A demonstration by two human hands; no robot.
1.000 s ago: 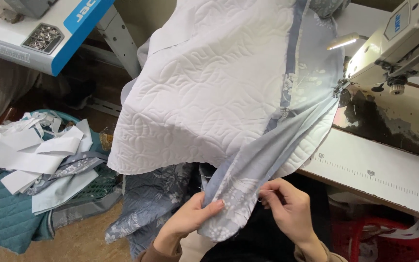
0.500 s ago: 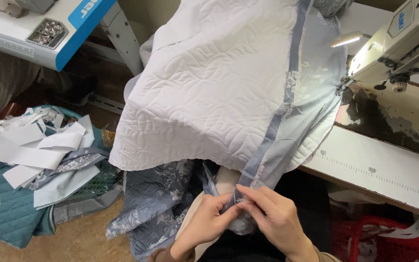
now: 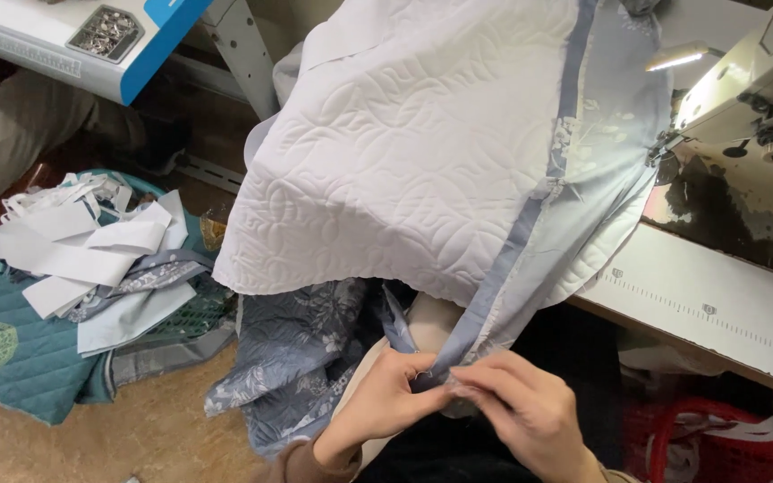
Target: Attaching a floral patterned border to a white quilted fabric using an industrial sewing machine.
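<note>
Drawn together since a second ago, when parted along the fabric edge: left hand [image 3: 386, 398] and right hand [image 3: 521, 413] now touching at the lower end of the blue binding strip [image 3: 530, 224]. Left fingers and thumb pinched shut on the strip's tip, just below the quilt's hem. Right fingers curled together over the same spot, knuckles up, clamped on the fabric bunched beneath; exact grip under the palm hidden.

White quilted cover [image 3: 404, 152] draped from top of view down toward the lap, stitched floral pattern on its face, blue strip running down its right side from the top edge to the hands. Blue floral-printed fabric [image 3: 288, 349] hanging below the white hem, left of the hands.

Sewing machine [image 3: 762, 72] at upper right, lamp lit, on a pale worktable [image 3: 717, 313] with a printed ruler along its edge. Pile of white and grey offcuts [image 3: 82, 259] on a teal quilted piece [image 3: 20, 358] at left, well apart from the hands. Red basket [image 3: 735, 447] at lower right.
</note>
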